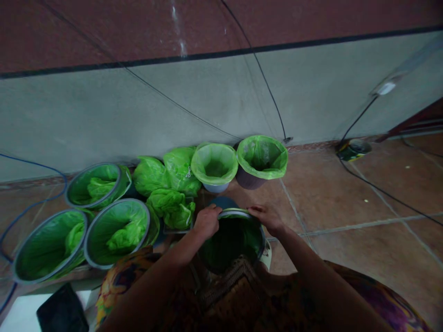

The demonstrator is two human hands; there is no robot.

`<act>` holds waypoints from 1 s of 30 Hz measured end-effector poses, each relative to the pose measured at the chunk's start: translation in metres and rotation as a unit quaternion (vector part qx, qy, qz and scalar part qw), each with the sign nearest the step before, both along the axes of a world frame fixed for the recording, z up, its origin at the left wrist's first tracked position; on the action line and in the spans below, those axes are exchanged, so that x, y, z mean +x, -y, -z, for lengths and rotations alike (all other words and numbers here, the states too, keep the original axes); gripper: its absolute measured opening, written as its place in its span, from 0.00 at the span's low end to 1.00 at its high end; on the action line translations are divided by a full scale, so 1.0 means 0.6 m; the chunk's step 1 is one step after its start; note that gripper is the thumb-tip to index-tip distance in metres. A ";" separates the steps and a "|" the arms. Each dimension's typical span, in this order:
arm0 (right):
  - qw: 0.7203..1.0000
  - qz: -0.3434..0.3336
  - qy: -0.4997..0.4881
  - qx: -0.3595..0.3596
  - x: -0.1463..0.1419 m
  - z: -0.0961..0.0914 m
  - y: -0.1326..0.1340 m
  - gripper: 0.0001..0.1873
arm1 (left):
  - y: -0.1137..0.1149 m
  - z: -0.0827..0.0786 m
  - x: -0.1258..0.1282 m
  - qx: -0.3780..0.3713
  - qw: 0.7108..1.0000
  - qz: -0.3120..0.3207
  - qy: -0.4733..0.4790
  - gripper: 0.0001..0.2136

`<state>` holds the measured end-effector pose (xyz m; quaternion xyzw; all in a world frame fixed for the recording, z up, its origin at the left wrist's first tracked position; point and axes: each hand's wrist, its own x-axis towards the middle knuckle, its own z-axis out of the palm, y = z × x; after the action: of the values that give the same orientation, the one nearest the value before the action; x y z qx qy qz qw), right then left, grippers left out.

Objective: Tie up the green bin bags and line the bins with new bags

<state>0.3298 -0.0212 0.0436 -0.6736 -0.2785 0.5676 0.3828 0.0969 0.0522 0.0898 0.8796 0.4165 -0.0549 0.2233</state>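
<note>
Fingers of my left hand: closed over the far rim of a dark bucket, left of its middle. Fingers of my right hand: gripping the same rim, right of its middle; the spacing presumably steadies it.
Dark bucket: one, directly before my lap, mouth turned toward me; interior too dim to read.
Just beyond the dark bucket: one pale bucket, one purplish bucket, each with green liner folded over the rim, likely to hold it open.
Left of the dark bucket: green plastic bundles, grouped perhaps for reach, the nearest on a tray.
Farther left of it: three grey-rimmed buckets, green-lined, loose plastic inside.
Well right of it: small can, near the wall.
</note>
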 end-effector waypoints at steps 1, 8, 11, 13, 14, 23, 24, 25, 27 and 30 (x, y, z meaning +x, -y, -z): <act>1.000 -0.017 -0.004 0.007 -0.002 -0.001 0.000 0.22 | -0.001 0.002 0.001 -0.015 0.999 -0.006 0.028 0.16; 1.000 -0.015 -0.006 0.018 -0.020 0.002 -0.004 0.22 | -0.010 0.022 0.000 -0.293 0.923 -0.096 0.231 0.16; 1.000 0.010 0.007 0.029 -0.022 0.008 -0.005 0.22 | -0.005 0.022 0.003 -0.326 0.898 -0.160 0.248 0.16; 0.999 0.013 0.017 0.029 -0.024 0.009 -0.006 0.22 | -0.001 0.022 0.007 -0.323 0.893 -0.192 0.247 0.15; 0.999 0.010 0.023 0.028 -0.025 0.008 -0.007 0.22 | 0.001 0.023 0.010 -0.316 0.894 -0.204 0.245 0.14; 0.959 -0.185 0.207 0.062 -0.016 0.004 -0.010 0.23 | -0.033 0.041 0.012 -0.192 0.915 -0.283 0.215 0.12; 0.942 -0.199 0.269 0.036 -0.013 0.011 -0.006 0.22 | -0.038 0.043 0.010 -0.182 0.915 -0.290 0.212 0.13; 0.926 -0.200 0.321 0.007 -0.011 0.020 -0.001 0.20 | -0.042 0.044 0.007 -0.171 0.918 -0.294 0.203 0.13; 0.913 -0.187 0.361 -0.037 -0.006 0.037 0.010 0.15 | -0.046 0.045 0.002 -0.145 0.931 -0.291 0.166 0.14; 0.927 -0.173 0.329 -0.044 0.000 0.052 0.019 0.09 | -0.048 0.043 -0.005 -0.107 0.952 -0.274 0.083 0.16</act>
<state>0.3297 -0.0323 0.0125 -0.7801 -0.4760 0.3826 0.1358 0.0942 0.0809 0.0637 0.7038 0.6131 0.0377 0.3569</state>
